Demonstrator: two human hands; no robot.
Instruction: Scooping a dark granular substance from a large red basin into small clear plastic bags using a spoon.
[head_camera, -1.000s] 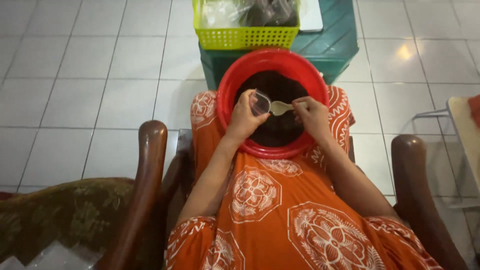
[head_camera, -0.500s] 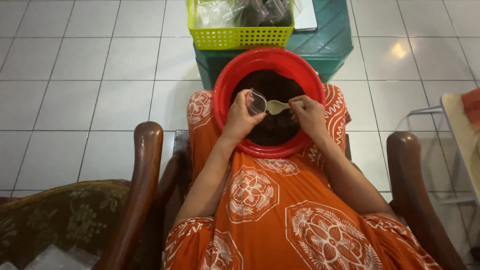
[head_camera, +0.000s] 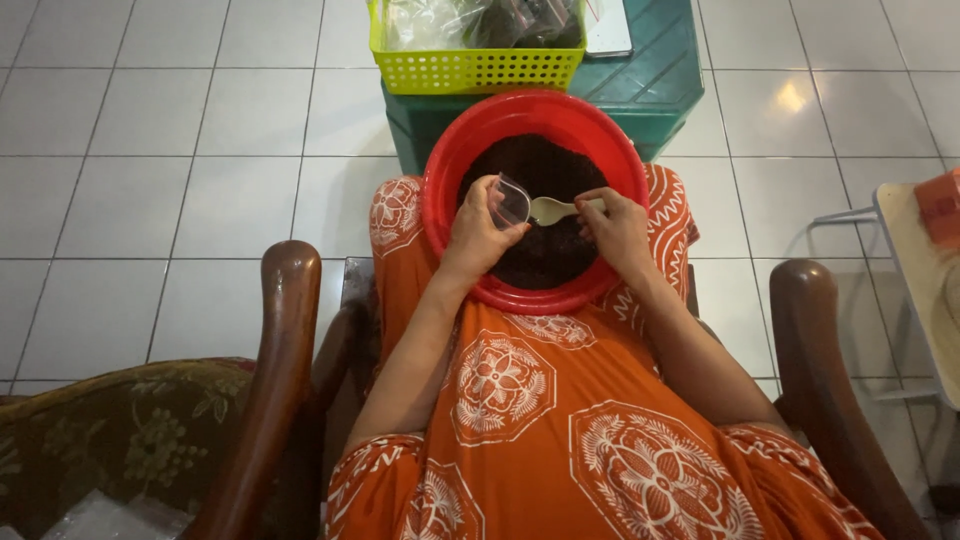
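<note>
Over the red basin (head_camera: 440, 190) on the lap: left hand (head_camera: 478, 232) clenched around a small clear plastic cup (head_camera: 510, 200), tilted on its side, mouth toward the spoon. Right hand (head_camera: 618, 225) grasping a pale plastic spoon (head_camera: 556, 209), bowl just beside the cup's rim. Dark granular filling (head_camera: 545, 160) heaped inside the basin. Beyond, a yellow basket (head_camera: 470, 70) of plastic bags on a green crate (head_camera: 660, 80). Wooden chair arms (head_camera: 275, 330) on both sides.
</note>
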